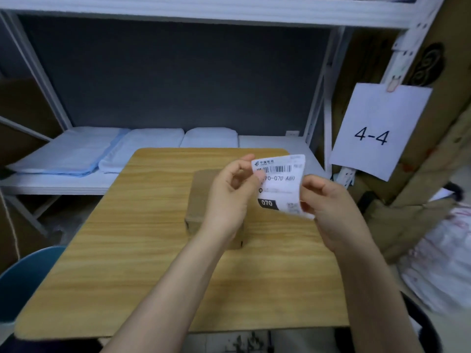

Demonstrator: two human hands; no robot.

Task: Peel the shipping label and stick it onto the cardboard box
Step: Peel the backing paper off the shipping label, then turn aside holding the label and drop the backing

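A white shipping label (280,186) with a barcode and a black "070" patch is held upright in the air above the table, between both hands. My left hand (229,197) pinches its upper left edge with thumb and fingertips. My right hand (331,210) grips its right edge and lower right corner. A small brown cardboard box (201,197) sits on the wooden table (127,250) just behind and under my left hand, which hides most of it. Whether the backing has come away from the label I cannot tell.
A white metal shelf (229,11) stands behind the table with folded white and blue cloths (102,151) on its low board. A paper sheet marked "4-4" (377,131) hangs at right beside stacked cardboard. A blue chair (28,276) is at lower left, and plastic bags (446,263) lie at right.
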